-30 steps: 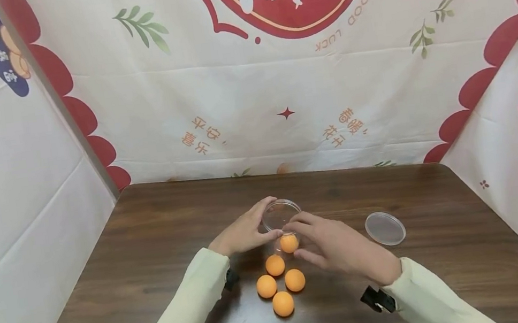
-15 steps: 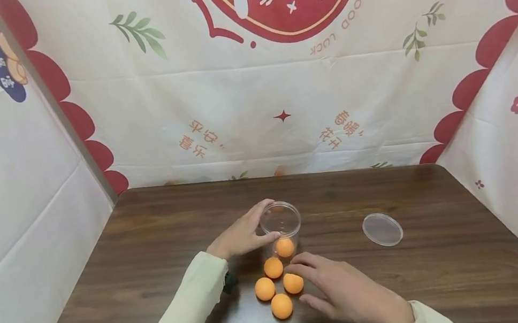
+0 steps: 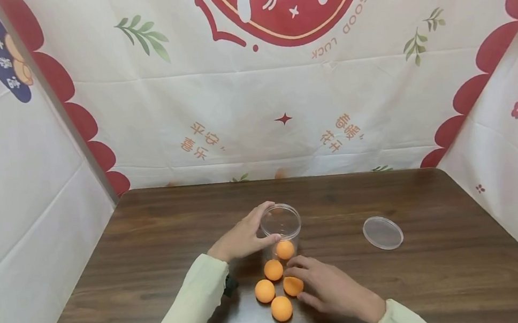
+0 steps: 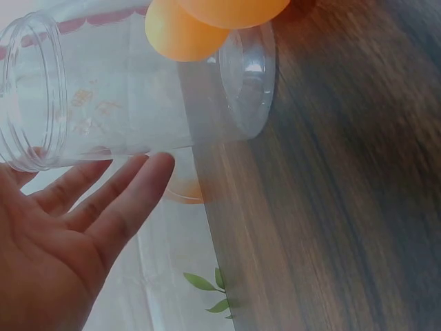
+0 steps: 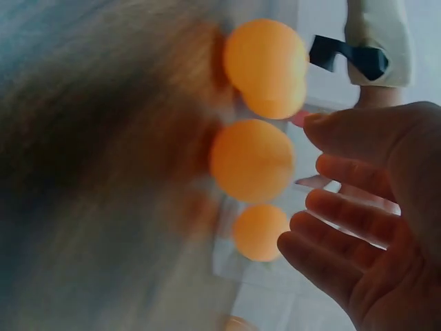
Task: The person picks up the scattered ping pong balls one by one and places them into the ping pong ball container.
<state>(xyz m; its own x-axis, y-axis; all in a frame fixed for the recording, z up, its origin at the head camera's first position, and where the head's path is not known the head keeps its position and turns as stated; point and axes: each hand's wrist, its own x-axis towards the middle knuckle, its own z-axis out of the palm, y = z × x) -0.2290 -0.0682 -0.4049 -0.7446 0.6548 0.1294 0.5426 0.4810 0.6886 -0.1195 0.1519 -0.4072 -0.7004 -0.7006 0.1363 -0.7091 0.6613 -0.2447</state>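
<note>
My left hand holds a clear plastic jar upright on the table, thumb at the near side and fingers behind its rim. An orange ping-pong ball shows within the jar's lower outline. Several more balls lie in front of it: one at the jar's foot, another to the left, a third nearest the person. My right hand is spread loosely at the right-hand ball, its fingers partly over it. In the right wrist view a gap shows between the fingertips and the balls.
A clear round lid lies flat on the dark wooden table, right of the jar. Printed white cloth hangs behind the table and along both sides. Black bands circle the wrists below pale sleeves.
My right hand has left the jar's rim, come down toward the person and closed in on the right-hand ball. My left hand keeps hold of the jar in place.
</note>
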